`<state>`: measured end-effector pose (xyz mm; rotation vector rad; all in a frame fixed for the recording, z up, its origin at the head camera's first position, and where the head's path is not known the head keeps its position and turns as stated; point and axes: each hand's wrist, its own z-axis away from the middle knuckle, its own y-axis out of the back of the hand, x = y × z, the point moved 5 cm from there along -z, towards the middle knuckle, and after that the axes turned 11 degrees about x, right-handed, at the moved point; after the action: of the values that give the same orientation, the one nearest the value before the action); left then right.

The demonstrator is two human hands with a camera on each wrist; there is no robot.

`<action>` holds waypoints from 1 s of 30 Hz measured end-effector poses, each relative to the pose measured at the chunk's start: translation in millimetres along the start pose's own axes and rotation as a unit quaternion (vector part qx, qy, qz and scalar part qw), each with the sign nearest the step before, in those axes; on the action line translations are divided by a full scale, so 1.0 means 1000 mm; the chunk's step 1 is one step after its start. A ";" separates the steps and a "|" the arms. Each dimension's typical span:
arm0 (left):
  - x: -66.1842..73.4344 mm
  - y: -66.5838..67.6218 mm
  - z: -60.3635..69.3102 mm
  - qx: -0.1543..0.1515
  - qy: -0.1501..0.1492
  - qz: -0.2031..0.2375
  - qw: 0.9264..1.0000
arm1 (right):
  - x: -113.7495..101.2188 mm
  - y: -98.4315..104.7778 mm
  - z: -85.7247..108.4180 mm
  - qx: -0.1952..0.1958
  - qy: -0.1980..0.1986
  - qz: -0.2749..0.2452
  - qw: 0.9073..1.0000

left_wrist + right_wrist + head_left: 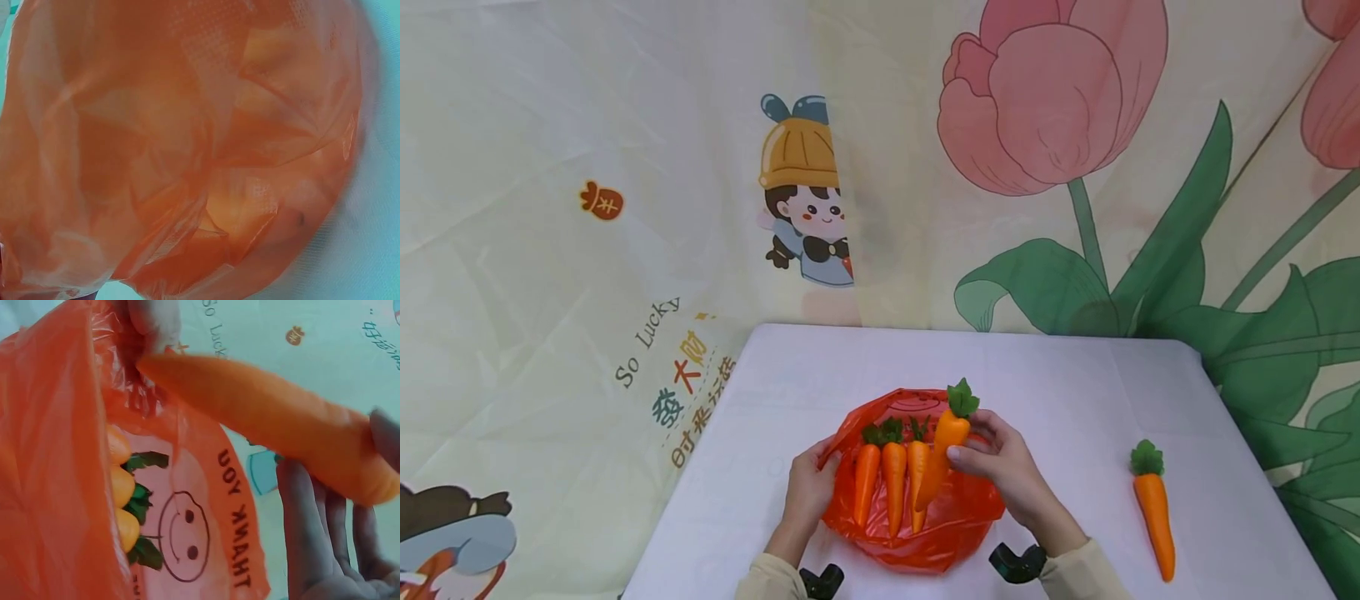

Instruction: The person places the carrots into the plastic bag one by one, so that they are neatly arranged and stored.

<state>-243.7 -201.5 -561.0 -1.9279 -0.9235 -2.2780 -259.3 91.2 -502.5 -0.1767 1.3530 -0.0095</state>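
A red plastic bag lies on the table with its mouth spread, and three carrots with green tops rest side by side in it. My left hand grips the bag's left rim. Between thumb and fingers, my right hand pinches another carrot, its tip pointing down over the bag's opening. In the right wrist view the bag shows a printed smiley face. The left wrist view is filled by the bag, which hides the left fingers.
One more carrot lies on the white table at the right, apart from the bag. Behind the table hangs a printed cloth with tulips and cartoon figures.
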 end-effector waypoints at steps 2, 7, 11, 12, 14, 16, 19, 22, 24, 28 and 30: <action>0.000 0.000 0.000 0.000 -0.002 0.002 1.000 | 0.002 -0.003 -0.003 0.013 0.005 -0.003 1.000; 0.000 -0.001 0.000 0.000 -0.010 -0.001 1.000 | 0.014 -0.011 -0.011 0.042 0.024 0.027 0.998; 0.000 -0.003 -0.001 -0.003 -0.006 0.000 1.000 | 0.022 -0.015 -0.017 0.063 0.050 0.085 0.993; 0.000 -0.003 -0.001 -0.003 -0.004 0.002 1.000 | 0.024 -0.016 -0.018 0.066 0.055 0.103 0.991; -0.001 -0.004 -0.001 -0.006 0.001 0.005 1.000 | 0.028 -0.017 -0.021 0.071 0.063 0.144 0.985; -0.001 -0.005 -0.001 -0.007 0.004 0.006 1.000 | 0.032 -0.018 -0.022 0.072 0.069 0.185 0.978; 0.000 -0.006 -0.002 -0.007 0.001 0.005 1.000 | 0.037 -0.018 -0.024 0.070 0.070 0.234 0.967; 0.000 -0.006 -0.003 -0.004 -0.001 0.003 1.000 | 0.041 -0.018 -0.025 0.074 0.071 0.268 0.958; 0.000 -0.007 -0.003 -0.003 -0.004 0.001 1.000 | 0.043 -0.018 -0.026 0.081 0.074 0.286 0.952; 0.001 -0.008 -0.003 -0.007 0.002 0.004 1.000 | 0.048 -0.017 -0.028 0.099 0.083 0.324 0.937; 0.002 -0.008 -0.002 -0.009 0.002 0.005 1.000 | 0.050 -0.016 -0.030 0.106 0.088 0.343 0.929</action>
<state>-249.0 -195.2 -563.2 -1.9307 -0.8934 -2.2919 -275.9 66.7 -555.0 0.4966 1.5227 0.4238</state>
